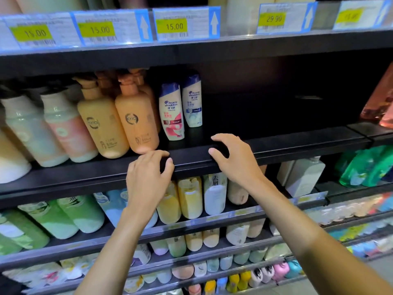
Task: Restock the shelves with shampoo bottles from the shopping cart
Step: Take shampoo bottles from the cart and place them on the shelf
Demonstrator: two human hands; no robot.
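shampoo aisle, head cam: a person's left hand (148, 170) and right hand (236, 159) sit at the front rail (297, 149) of a black shelf (265, 129). the left hand's fingers are curled close together over the rail's top w/ the thumb against its face, gripping the rail. the right hand, near it to the r., arches over the same rail. its fingers are bent and held apart from the thumb and close on nothing that shows; whether the fingertips touch the shelf board can't be told.

the task's stock in view is two head & shoulders bottles (171, 112). they stand upright on that shelf, just behind and between the hands. the pink-label one is in front & the blue-label one just beside it, slightly further back. to their l., just beside them, stand orange pump bottles (136, 122) in rows, then pale pump bottles (68, 128) w/ pink and green labels.

above, price tags (174, 26) on the upper shelf edge read 15.00 (three of them) and 29.90; a further one at far r. is too blurred to read. below the hands, under the forearms, stand yellow bottles (189, 198). green bottles (63, 216) stand lower l., a white bottle (302, 175) and green pouches (365, 167) to the r., and more mixed bottles fill the lowest tiers.
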